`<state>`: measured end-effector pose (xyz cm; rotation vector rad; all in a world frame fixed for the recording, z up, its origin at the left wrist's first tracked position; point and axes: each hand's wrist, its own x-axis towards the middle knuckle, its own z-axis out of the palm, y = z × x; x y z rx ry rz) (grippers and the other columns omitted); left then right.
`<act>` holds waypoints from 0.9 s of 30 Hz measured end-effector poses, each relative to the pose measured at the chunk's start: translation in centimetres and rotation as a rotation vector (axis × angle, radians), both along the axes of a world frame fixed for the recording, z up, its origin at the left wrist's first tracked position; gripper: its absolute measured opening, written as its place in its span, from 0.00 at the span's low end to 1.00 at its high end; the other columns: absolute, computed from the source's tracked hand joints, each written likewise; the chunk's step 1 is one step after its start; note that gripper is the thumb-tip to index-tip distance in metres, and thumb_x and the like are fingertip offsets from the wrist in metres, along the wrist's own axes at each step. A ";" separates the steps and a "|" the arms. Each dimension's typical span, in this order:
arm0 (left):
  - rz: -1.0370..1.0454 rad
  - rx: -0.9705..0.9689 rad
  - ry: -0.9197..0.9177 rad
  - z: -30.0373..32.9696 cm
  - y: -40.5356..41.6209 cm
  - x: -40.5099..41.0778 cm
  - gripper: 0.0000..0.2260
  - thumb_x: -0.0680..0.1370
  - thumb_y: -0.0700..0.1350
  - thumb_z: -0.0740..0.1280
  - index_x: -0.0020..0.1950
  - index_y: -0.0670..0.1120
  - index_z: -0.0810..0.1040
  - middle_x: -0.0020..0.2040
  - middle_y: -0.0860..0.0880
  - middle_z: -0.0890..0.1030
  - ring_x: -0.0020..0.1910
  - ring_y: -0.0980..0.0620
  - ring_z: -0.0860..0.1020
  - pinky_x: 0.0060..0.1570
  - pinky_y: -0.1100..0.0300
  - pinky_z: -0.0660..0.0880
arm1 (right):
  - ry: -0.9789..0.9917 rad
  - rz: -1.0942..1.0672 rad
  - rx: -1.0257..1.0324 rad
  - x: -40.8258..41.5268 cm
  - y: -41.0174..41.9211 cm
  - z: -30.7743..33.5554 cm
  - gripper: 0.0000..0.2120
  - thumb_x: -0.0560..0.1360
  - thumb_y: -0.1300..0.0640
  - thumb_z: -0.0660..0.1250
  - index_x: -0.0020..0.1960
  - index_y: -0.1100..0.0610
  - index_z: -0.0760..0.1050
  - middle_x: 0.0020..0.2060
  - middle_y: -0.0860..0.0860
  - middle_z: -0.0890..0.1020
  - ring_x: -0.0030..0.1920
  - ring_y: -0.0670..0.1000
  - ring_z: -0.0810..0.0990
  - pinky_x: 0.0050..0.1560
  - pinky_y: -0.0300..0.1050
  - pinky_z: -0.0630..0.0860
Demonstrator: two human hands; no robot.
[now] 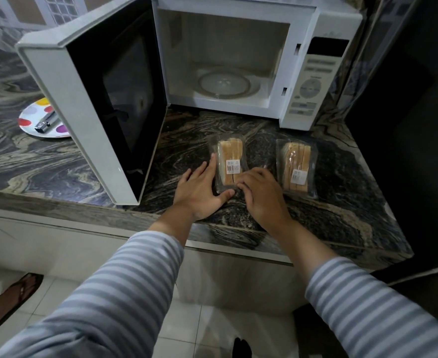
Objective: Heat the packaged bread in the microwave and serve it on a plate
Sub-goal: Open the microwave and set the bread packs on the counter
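Observation:
Two clear packs of sliced bread lie on the dark marble counter (187,140) in front of the white microwave (323,27). My left hand (200,192) and my right hand (260,192) both touch the near end of the left bread pack (229,156), fingers spread along its left side and curled at its right corner; the pack rests flat on the counter. The right bread pack (296,166) lies untouched beside my right hand. The microwave door (91,99) stands wide open to the left, and the glass turntable (224,83) inside is bare.
A white plate (29,117) with coloured dots sits at the left behind the open door, with a metal tool (46,122) lying on it. A dark fridge wall (406,125) bounds the counter on the right. A sandalled foot (11,298) stands on the tiled floor at lower left.

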<state>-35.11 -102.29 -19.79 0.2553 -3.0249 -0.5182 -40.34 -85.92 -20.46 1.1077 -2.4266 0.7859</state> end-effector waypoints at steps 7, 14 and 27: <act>0.007 0.001 -0.019 0.2 0.2 -0.1 0.41 0.77 0.66 0.56 0.77 0.51 0.34 0.79 0.50 0.55 0.77 0.56 0.49 0.76 0.54 0.45 | 0.010 0.004 -0.002 -0.2 -0.1 -0.1 0.15 0.77 0.56 0.55 0.46 0.60 0.79 0.44 0.52 0.82 0.50 0.56 0.76 0.51 0.37 0.66; 0.007 0.033 -0.032 0.4 0.2 0.0 0.39 0.77 0.65 0.57 0.76 0.55 0.33 0.79 0.50 0.55 0.78 0.56 0.48 0.75 0.52 0.45 | 0.052 0.029 -0.070 -0.3 -0.2 -0.1 0.11 0.77 0.61 0.57 0.44 0.61 0.78 0.41 0.55 0.80 0.45 0.53 0.75 0.51 0.40 0.68; 0.055 0.376 0.314 0.4 -0.5 -1.1 0.36 0.74 0.70 0.52 0.78 0.56 0.52 0.79 0.57 0.49 0.76 0.53 0.56 0.73 0.47 0.59 | -0.128 -0.026 -0.446 -1.9 -1.1 2.8 0.16 0.81 0.58 0.54 0.62 0.62 0.76 0.58 0.54 0.75 0.60 0.47 0.73 0.63 0.33 0.67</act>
